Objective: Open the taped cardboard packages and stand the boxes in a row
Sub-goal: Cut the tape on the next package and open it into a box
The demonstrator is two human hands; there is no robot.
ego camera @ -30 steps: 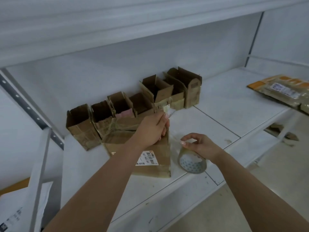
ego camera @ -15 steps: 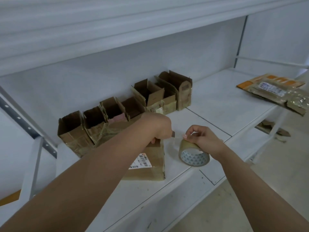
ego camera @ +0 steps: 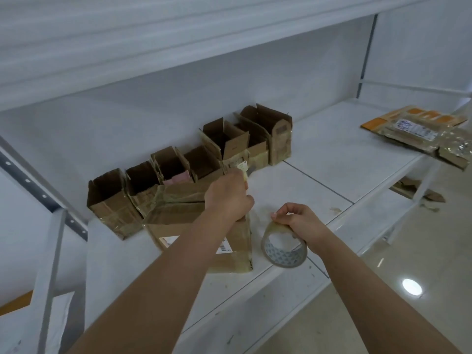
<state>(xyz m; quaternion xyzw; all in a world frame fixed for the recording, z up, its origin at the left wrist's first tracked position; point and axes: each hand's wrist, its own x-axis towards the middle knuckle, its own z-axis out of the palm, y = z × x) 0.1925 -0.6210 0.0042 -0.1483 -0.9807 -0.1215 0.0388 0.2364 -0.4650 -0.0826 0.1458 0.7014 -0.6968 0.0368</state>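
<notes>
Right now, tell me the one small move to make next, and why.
Probably set aside the clear packing tape roll held by the right hand. The left hand grips the top edge of the brown taped cardboard package, still closed in front of the row of opened brown boxes; opening it needs both.

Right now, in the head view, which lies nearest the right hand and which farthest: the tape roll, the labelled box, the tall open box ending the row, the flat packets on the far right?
1. tape roll, in the right hand
2. labelled box, just left
3. tall open box, behind at the back
4. flat packets, far right
</notes>
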